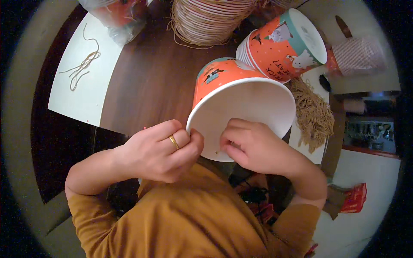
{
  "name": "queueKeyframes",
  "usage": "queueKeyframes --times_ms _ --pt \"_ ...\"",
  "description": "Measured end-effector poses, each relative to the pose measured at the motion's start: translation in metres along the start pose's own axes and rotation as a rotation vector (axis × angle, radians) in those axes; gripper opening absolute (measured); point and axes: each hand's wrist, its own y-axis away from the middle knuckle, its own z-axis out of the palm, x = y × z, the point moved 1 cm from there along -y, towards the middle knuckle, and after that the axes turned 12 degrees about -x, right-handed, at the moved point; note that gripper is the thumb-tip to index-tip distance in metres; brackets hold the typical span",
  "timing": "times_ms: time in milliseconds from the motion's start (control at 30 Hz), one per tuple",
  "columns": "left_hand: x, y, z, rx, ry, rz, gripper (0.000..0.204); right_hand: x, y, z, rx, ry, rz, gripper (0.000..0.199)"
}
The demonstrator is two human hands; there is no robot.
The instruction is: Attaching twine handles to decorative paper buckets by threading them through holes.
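Note:
An orange paper bucket (223,84) with a white rim and white inside lies tilted on its side, its mouth facing me. My left hand (165,148), a gold ring on one finger, is closed at the left of the rim, fingertips pinching the bucket wall there. Inside the mouth is my right hand (254,144), its fingers curled together in a pinch. What those fingers hold, if anything, is hidden. A tiny brown speck (217,152) shows on the inner wall close to them.
A stack of matching orange buckets (284,45) lies behind, touching the first one. Several cord handles form a large coiled bundle (211,21) at the back. Loose brown twine (312,114) is heaped at right; cut cords (84,64) lie at left. A plastic bag (118,19) stands back left.

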Motion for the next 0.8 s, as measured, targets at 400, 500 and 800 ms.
queueKeyframes --times_ms 400,500,800 --pt "0.002 -0.002 -0.002 -0.012 0.022 -0.014 0.025 -0.007 0.001 0.001 -0.01 0.111 -0.025 0.004" --pt "0.001 -0.003 -0.002 -0.013 0.042 -0.018 0.025 -0.006 0.001 0.002 -0.006 0.117 -0.042 0.004" --pt "-0.012 -0.015 -0.008 -0.057 0.051 -0.091 0.017 -0.025 0.02 0.005 0.14 0.258 -0.099 0.011"
